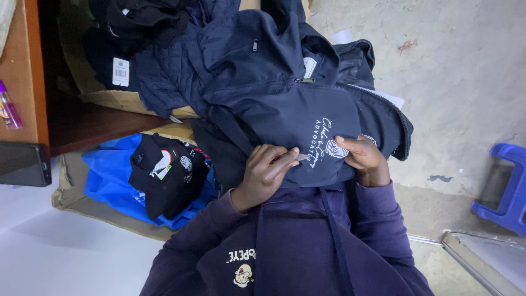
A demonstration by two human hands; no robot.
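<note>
Two hands at work on a dark navy jacket, centre of the frame.

Lower left lies a black cap (167, 172) on blue fabric (112, 181). At centre, the left hand (266, 172) has its fingers pinched shut on a small pale tool (302, 157) against the navy jacket (285, 104); just right, the right hand (364, 159) grips the jacket's white-printed front. A blue stool (507, 192) stands far right.

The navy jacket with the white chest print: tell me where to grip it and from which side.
Grip the navy jacket by its lower front edge nearest the wearer, beside the white print, coming from the body side. The fabric bunches into a fold there, and the left hand and right hand pinch it with their fingers. Further away it drapes over piled dark clothes.
</note>
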